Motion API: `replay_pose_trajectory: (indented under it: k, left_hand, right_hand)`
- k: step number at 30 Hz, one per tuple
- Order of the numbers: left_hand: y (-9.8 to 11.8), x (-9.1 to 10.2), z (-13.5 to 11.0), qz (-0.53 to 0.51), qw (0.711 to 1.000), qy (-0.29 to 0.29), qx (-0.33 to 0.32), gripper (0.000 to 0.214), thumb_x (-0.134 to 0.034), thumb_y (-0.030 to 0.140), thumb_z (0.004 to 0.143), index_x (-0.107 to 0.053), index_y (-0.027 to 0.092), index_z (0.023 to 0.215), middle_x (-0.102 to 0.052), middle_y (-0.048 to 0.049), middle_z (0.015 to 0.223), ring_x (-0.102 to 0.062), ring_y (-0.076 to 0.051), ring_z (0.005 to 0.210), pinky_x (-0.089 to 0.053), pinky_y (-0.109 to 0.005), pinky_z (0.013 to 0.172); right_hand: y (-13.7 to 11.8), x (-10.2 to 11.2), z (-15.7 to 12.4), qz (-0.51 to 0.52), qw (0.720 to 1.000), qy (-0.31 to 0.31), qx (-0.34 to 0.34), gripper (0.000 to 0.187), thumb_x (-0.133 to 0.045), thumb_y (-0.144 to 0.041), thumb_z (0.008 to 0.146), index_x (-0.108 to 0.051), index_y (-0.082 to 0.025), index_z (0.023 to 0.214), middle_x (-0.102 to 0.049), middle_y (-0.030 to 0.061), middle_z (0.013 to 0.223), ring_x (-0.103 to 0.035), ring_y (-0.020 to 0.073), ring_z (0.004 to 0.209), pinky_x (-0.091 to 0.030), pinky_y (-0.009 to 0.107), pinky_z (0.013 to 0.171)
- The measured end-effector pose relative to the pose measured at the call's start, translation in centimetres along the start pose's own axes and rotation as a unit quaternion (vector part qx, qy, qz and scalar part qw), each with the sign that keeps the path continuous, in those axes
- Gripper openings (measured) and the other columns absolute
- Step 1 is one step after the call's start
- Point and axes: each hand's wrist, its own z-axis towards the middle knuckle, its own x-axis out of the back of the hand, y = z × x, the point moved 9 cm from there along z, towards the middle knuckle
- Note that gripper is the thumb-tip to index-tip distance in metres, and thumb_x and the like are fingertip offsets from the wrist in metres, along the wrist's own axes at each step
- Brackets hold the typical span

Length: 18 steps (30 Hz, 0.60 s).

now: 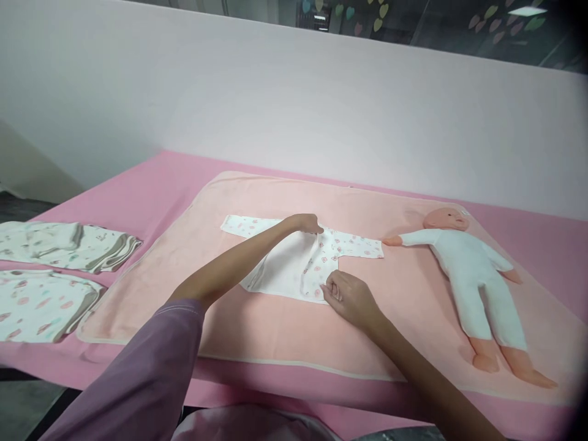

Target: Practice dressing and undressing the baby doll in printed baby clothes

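Observation:
A white baby shirt (pixel 287 263) with small pink prints lies spread on the peach mat, its sleeves stretched out to both sides. Its front is folded open, so the plain white inside shows. My left hand (pixel 305 223) reaches across to the upper right of the shirt, fingers closed on the cloth near the neck. Down at the lower right edge, my right hand (pixel 346 294) has its fingers curled and pinched on the hem. My left forearm hides part of the left sleeve and shoulder.
To the right lies a baby doll (pixel 473 269) in white, one hand close to the shirt's right sleeve. Folded printed cloths (pixel 50 303) are stacked at the left. The peach mat (pixel 275 334) covers a pink table (pixel 151 180) against a white wall (pixel 294 110).

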Motion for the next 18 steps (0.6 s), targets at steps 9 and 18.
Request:
replay_pose_trajectory:
  k: [9, 18]
  left_hand:
    - [-1.7, -1.7, -1.1, -0.033, 0.999, -0.016, -0.009, 0.031, -0.073, 0.043, 0.075, -0.059, 0.021, 0.060, -0.071, -0.0067, 0.071, -0.058, -0.019, 0.067, -0.043, -0.030, 0.069]
    - [-3.5, -2.4, -1.7, -0.072, 0.995, 0.052, -0.041, 0.044, -0.076, 0.057, 0.075, -0.051, 0.022, 0.066, -0.064, -0.0020, 0.076, -0.058, -0.018, 0.072, -0.039, -0.028, 0.065]
  right_hand:
    - [-0.9, -3.1, 0.0, -0.012, 0.989, -0.130, 0.066, 0.031, -0.050, -0.050, 0.108, -0.053, -0.023, 0.095, -0.063, 0.0014, 0.086, -0.054, 0.0172, 0.070, -0.032, 0.031, 0.062]
    - [-3.7, -6.3, 4.9, -0.130, 0.983, -0.128, -0.005, 0.030, -0.061, -0.040, 0.101, -0.061, -0.019, 0.079, -0.058, 0.0061, 0.061, -0.058, 0.0235, 0.060, -0.028, 0.034, 0.061]
